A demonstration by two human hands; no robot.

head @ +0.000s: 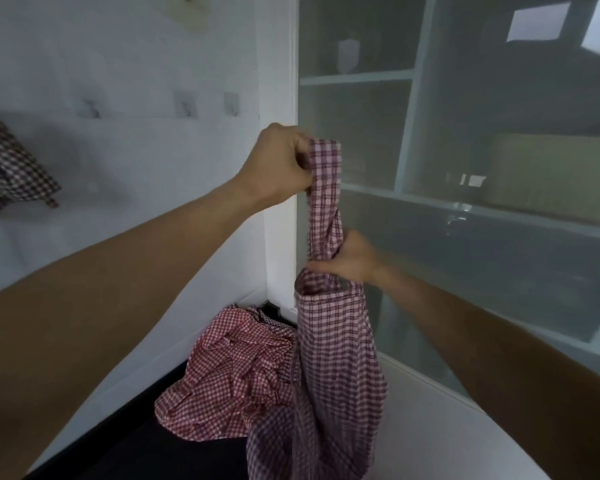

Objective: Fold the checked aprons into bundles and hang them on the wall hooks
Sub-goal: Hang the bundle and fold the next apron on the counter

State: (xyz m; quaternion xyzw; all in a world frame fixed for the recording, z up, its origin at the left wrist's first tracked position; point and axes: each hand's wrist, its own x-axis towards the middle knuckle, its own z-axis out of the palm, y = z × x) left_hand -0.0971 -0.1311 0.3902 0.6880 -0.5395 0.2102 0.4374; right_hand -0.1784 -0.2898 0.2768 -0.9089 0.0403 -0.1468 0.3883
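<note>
- The left hand [278, 164] was raised in front of the white wall corner, its grip closed on the top of the apron's [336, 344] neck loop [324, 188], fingers curled round the checked strap.
- The right hand [350, 259] sat lower, its grip closed around the base of that loop, where the two strap ends met the bib; the thumb lay over the gathered cloth.
- The loop stood stretched upright between the two hands, and was twisted just above the right hand.
- Below the right hand the apron hung straight down in a loose, bunched column, pink and dark red checks, running out of the bottom of the frame.
- Behind and left of the hanging cloth, a second apron [229, 375] with smaller red-and-white checks lay crumpled in a heap on a dark surface [174, 455] in the corner, touching the hanging one.
- Three small hooks [184, 105] sat in a row on the wall [118, 64] above and left of the left hand, all bare and rather blurred.
- A third checked cloth [7, 168] hung at the far left edge of the wall; what held it could not be seen.
- To the right stood a cabinet [465, 168] with frosted panes, shelves and vague shapes showing behind them.
</note>
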